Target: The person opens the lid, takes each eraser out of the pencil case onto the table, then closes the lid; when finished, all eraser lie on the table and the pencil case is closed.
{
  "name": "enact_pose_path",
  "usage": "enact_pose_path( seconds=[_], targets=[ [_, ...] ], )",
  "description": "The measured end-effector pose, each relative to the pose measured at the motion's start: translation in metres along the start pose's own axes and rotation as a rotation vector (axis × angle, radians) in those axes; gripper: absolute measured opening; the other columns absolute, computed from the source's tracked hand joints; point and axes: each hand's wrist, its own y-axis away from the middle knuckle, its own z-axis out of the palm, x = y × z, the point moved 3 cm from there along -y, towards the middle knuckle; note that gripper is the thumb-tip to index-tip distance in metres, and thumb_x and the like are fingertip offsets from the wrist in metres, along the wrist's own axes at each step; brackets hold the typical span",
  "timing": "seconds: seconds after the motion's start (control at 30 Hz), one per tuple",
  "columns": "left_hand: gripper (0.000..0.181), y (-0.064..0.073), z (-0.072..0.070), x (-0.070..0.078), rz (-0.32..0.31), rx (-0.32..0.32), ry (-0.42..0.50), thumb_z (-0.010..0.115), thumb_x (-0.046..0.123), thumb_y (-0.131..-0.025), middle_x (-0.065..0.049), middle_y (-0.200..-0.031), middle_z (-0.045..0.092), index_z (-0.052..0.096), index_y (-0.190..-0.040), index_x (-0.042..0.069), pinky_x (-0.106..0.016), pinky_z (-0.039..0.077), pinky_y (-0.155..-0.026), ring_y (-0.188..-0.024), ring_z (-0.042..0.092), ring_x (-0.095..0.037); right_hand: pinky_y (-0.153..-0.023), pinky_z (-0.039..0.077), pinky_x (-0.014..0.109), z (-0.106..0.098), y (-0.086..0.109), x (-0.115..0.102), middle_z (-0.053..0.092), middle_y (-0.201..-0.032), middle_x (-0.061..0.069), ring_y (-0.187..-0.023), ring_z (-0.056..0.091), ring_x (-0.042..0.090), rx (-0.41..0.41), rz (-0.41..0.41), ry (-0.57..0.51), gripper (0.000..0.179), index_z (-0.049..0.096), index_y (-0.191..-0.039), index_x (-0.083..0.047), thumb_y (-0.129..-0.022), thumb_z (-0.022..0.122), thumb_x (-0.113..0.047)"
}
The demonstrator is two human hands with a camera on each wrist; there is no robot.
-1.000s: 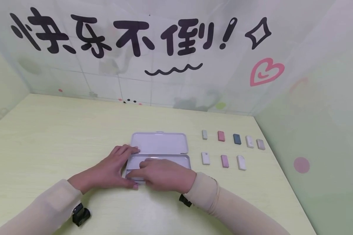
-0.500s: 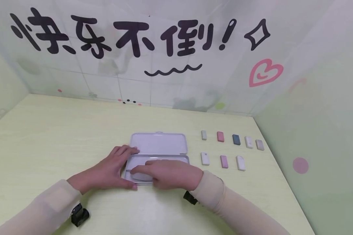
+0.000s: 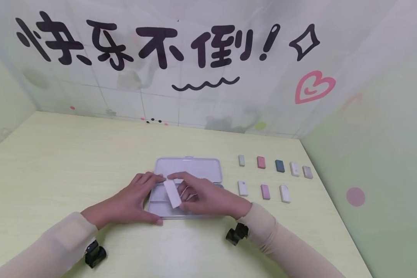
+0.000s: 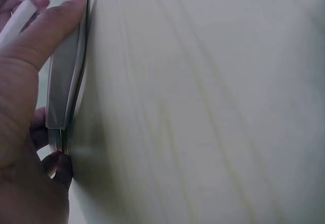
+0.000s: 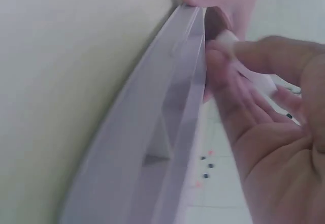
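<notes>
A pale lilac pencil case (image 3: 157, 210) lies on the table with its lid (image 3: 191, 168) laid back, showing a divided inside. At its left end my left hand (image 3: 128, 200) grips it, thumb at the front edge and fingers toward the hinge side. My right hand (image 3: 210, 195) pinches a white eraser-like block (image 3: 172, 194) between thumb and fingers, tilted over the case's left part. The right wrist view shows the block (image 5: 261, 82) between the fingers and a small partition (image 5: 160, 142) inside the case. In the left wrist view my left thumb (image 4: 56, 26) presses on the case's edge.
Right of the case, several small blocks stand in two loose rows, among them a red one (image 3: 261, 162), a dark blue one (image 3: 279, 166) and a pink one (image 3: 265, 192). A printed sheet (image 3: 125, 96) hangs behind the table; a green wall (image 3: 385, 154) closes the right side.
My right hand was down inside the case; it has come up and back to the right with the white eraser-like block pinched in it. My left hand keeps its place.
</notes>
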Motion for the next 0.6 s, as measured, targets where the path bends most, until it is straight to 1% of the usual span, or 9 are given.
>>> enact_pose_path(
  seconds=[0.1,0.17,0.27,0.33,0.4,0.5,0.6],
  targets=[
    [0.109,-0.001,0.000,0.000,0.000,0.002,-0.006,0.089,0.066,-0.068,-0.009,-0.147,0.050,0.046,-0.150,0.010,-0.061,0.046,-0.112,-0.136,0.041,-0.034,-0.092,0.060,0.021,-0.004,0.002,0.005,0.066,-0.116,0.013,-0.099,0.071,0.005,0.059,0.009,-0.173,0.076,0.036,-0.158,-0.012,-0.093,0.075,0.000],
    [0.108,-0.002,0.001,0.000,0.002,0.002,-0.011,0.089,0.066,-0.068,-0.008,-0.146,0.050,0.046,-0.149,0.010,-0.061,0.046,-0.111,-0.136,0.041,-0.033,-0.090,0.061,0.022,-0.006,0.003,0.008,0.064,-0.116,0.014,-0.097,0.071,0.005,0.086,0.033,-0.250,0.077,0.036,-0.158,-0.011,-0.093,0.076,0.001],
    [0.108,-0.002,0.001,0.000,0.002,0.000,-0.016,0.089,0.067,-0.068,-0.008,-0.146,0.050,0.046,-0.149,0.010,-0.060,0.047,-0.111,-0.135,0.042,-0.034,-0.087,0.061,0.022,-0.009,0.008,0.011,0.064,-0.114,0.014,-0.096,0.073,0.007,0.117,0.080,-0.328,0.078,0.037,-0.158,-0.013,-0.092,0.076,0.002],
    [0.108,-0.003,0.001,0.001,0.000,-0.002,-0.017,0.089,0.067,-0.068,-0.009,-0.148,0.050,0.045,-0.149,0.010,-0.061,0.047,-0.111,-0.136,0.041,-0.035,-0.085,0.061,0.023,-0.011,0.012,0.013,0.065,-0.114,0.015,-0.097,0.074,0.009,0.132,0.099,-0.354,0.078,0.038,-0.158,-0.014,-0.092,0.076,0.002],
    [0.109,-0.002,0.000,0.002,-0.004,-0.005,-0.018,0.089,0.068,-0.068,-0.010,-0.149,0.049,0.045,-0.150,0.010,-0.062,0.046,-0.112,-0.137,0.041,-0.036,-0.086,0.061,0.023,-0.013,0.017,0.016,0.067,-0.113,0.015,-0.098,0.073,0.011,0.150,0.110,-0.357,0.077,0.040,-0.157,-0.015,-0.092,0.076,0.002],
    [0.110,-0.002,0.000,0.003,-0.006,-0.005,-0.022,0.089,0.066,-0.068,-0.011,-0.150,0.049,0.045,-0.150,0.009,-0.063,0.046,-0.112,-0.138,0.041,-0.037,-0.088,0.061,0.024,-0.017,0.028,0.023,0.069,-0.112,0.015,-0.100,0.071,0.013,0.180,0.117,-0.338,0.074,0.042,-0.156,-0.016,-0.092,0.076,0.001],
    [0.110,0.000,0.000,0.003,-0.001,0.001,-0.024,0.090,0.065,-0.067,-0.012,-0.149,0.049,0.045,-0.150,0.009,-0.063,0.045,-0.113,-0.138,0.041,-0.037,-0.090,0.061,0.024,-0.023,0.042,0.030,0.069,-0.111,0.014,-0.101,0.069,0.015,0.217,0.134,-0.316,0.073,0.045,-0.155,-0.017,-0.091,0.078,-0.002]
  ],
)
